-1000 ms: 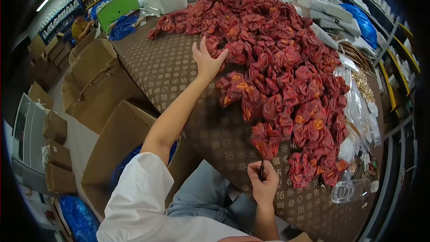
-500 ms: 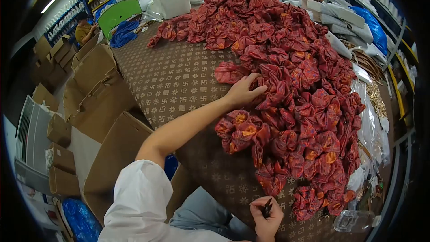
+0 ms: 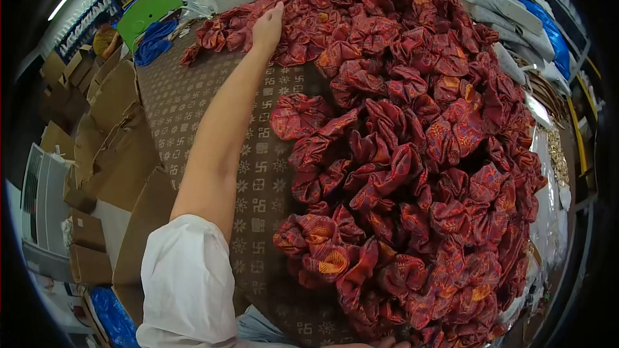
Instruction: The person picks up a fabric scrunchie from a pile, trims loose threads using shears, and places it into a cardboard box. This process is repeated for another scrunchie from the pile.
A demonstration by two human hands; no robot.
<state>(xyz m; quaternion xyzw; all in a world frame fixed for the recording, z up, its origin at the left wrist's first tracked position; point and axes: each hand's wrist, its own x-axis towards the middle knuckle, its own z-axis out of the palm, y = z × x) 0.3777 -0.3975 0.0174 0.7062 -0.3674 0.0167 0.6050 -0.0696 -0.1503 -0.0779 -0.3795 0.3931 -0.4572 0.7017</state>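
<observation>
A big heap of crumpled red patterned cloth bundles [image 3: 445,187], with yellow and blue motifs, covers much of the table [image 3: 258,206]. My left hand [image 3: 267,29] reaches out to the heap's far left part, its fingertips against or just beside red cloth. Its fingers are bunched and face away, so I cannot see whether cloth is between them. One bundle [image 3: 300,116] lies at the heap's left edge, to the right of my forearm. Only a sliver of my right hand [image 3: 390,343] shows at the bottom edge, below the heap; its fingers are hidden.
Open cardboard boxes [image 3: 122,161] stand left of the table. A green panel [image 3: 149,18] and blue cloth [image 3: 153,43] lie at the far left corner. Clear plastic wrap [image 3: 545,174] and shelving [image 3: 583,122] line the right side. Two other people are partly visible farther back.
My left hand has moved from the middle of the heap to its far left part. My view has shifted; my right hand, which held a small dark tool, is now almost out of view.
</observation>
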